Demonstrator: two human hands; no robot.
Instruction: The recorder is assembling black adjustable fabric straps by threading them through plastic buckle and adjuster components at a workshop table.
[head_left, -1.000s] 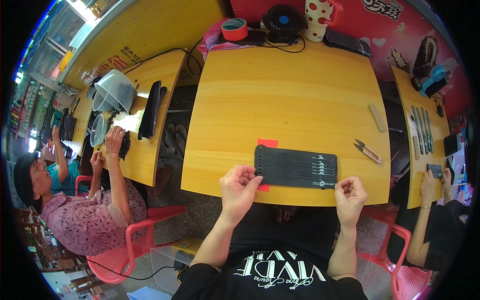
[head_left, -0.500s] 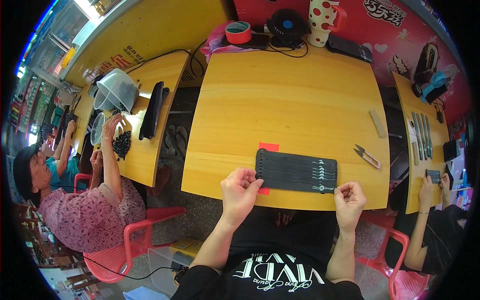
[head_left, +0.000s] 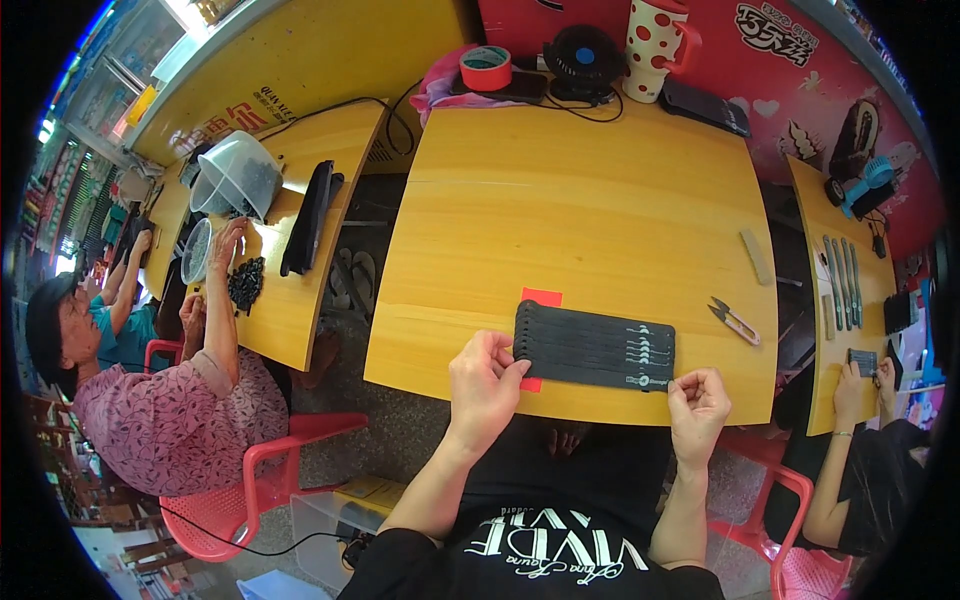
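A row of flat black straps [head_left: 590,342] lies overlapped near the table's front edge, with white printed marks towards their right ends and rounded, looped-looking left ends. My left hand [head_left: 482,392] is closed in a pinch at the left end of the nearest strap. At that strap's right end, my right hand [head_left: 697,408] pinches with thumb and forefinger. Red tape [head_left: 541,297] shows on the tabletop above and below the straps' left end. Small thread snips [head_left: 735,320] with a pale handle rest to the right of the row, apart from both hands.
A grey-tan bar [head_left: 755,257] lies near the right table edge. At the back stand a tape roll [head_left: 486,68], a black fan [head_left: 584,62] and a spotted tumbler [head_left: 655,45]. People work at side tables [head_left: 300,325], left and right, on red chairs [head_left: 255,480].
The whole view has shifted slightly. Both my hands keep nearly the same pinch at the ends of the nearest strap, with little visible movement.
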